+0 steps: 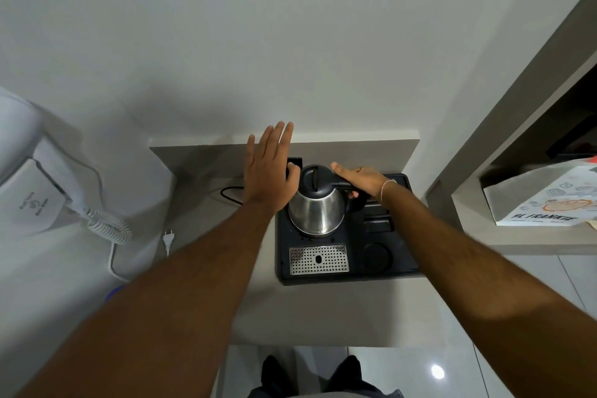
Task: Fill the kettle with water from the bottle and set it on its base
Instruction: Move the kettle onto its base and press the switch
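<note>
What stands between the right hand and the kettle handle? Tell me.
Nothing visible: the right hand is already wrapped around the black handle of the steel kettle on the black tray. The left hand hovers open beside the lid.

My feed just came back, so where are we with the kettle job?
Nothing looks done yet: no bottle is in view, and the kettle stands on the black tray with its lid closed. In hand: the right hand has its grip on the kettle's handle, while the left hand hovers open beside it. Left: filling, which can't be confirmed, and seating it.
</note>
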A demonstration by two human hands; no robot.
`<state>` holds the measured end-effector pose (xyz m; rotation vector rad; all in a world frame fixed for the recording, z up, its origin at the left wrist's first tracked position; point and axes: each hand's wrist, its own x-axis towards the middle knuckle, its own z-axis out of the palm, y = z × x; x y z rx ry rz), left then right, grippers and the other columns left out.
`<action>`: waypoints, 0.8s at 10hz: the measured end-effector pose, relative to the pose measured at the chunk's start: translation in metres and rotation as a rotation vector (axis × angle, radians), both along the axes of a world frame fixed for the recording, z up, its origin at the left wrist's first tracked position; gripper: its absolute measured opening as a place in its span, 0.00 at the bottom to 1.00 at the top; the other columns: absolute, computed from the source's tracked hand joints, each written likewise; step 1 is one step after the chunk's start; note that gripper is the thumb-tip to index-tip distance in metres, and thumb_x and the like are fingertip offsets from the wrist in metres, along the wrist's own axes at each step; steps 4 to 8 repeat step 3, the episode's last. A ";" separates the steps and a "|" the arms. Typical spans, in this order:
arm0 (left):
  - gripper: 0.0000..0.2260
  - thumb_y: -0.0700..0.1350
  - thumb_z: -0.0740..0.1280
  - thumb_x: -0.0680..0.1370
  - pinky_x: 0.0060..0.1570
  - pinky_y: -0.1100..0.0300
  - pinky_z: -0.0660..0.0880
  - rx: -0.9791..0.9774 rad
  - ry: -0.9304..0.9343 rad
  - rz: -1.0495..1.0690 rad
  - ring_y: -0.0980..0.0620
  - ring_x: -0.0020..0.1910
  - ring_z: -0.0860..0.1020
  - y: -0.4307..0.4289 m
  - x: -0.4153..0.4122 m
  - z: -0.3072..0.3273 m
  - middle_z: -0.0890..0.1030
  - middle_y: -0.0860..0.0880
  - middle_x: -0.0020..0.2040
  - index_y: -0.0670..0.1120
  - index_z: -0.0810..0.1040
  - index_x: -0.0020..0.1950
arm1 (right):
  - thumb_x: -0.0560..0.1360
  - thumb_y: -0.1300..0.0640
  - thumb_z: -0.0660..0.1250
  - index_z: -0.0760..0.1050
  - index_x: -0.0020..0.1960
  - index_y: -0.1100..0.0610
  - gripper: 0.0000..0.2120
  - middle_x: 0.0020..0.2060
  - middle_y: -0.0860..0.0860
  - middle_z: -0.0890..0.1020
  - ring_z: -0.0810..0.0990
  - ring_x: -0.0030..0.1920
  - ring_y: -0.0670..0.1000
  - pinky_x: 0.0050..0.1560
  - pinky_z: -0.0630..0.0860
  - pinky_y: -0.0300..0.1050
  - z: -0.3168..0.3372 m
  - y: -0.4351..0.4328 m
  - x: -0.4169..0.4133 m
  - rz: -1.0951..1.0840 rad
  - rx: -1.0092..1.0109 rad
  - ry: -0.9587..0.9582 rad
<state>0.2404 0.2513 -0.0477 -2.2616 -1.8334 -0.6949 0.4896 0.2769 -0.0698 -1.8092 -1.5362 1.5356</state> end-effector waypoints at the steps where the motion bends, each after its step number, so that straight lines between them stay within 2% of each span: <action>1: 0.35 0.43 0.59 0.78 0.86 0.40 0.52 -0.004 -0.002 -0.011 0.46 0.86 0.63 -0.006 0.002 0.005 0.67 0.47 0.85 0.48 0.61 0.87 | 0.76 0.21 0.60 0.79 0.34 0.57 0.39 0.37 0.59 0.83 0.82 0.40 0.55 0.52 0.79 0.49 0.009 0.000 0.001 0.064 -0.052 -0.082; 2: 0.34 0.44 0.58 0.78 0.86 0.40 0.52 0.002 -0.024 -0.036 0.46 0.86 0.63 -0.008 0.002 0.010 0.66 0.47 0.85 0.48 0.61 0.87 | 0.75 0.23 0.65 0.81 0.39 0.58 0.36 0.38 0.58 0.83 0.83 0.39 0.55 0.47 0.79 0.46 0.011 -0.003 -0.002 0.004 -0.051 -0.094; 3: 0.34 0.45 0.58 0.79 0.87 0.41 0.51 -0.008 -0.029 -0.008 0.46 0.86 0.62 -0.010 -0.004 0.022 0.65 0.47 0.86 0.48 0.60 0.87 | 0.74 0.30 0.74 0.71 0.33 0.54 0.30 0.34 0.56 0.77 0.77 0.39 0.56 0.45 0.73 0.47 0.014 -0.008 -0.011 -0.034 0.054 -0.114; 8: 0.34 0.45 0.58 0.79 0.87 0.41 0.51 -0.008 -0.029 -0.008 0.46 0.86 0.62 -0.010 -0.004 0.022 0.65 0.47 0.86 0.48 0.60 0.87 | 0.74 0.30 0.74 0.71 0.33 0.54 0.30 0.34 0.56 0.77 0.77 0.39 0.56 0.45 0.73 0.47 0.014 -0.008 -0.011 -0.034 0.054 -0.114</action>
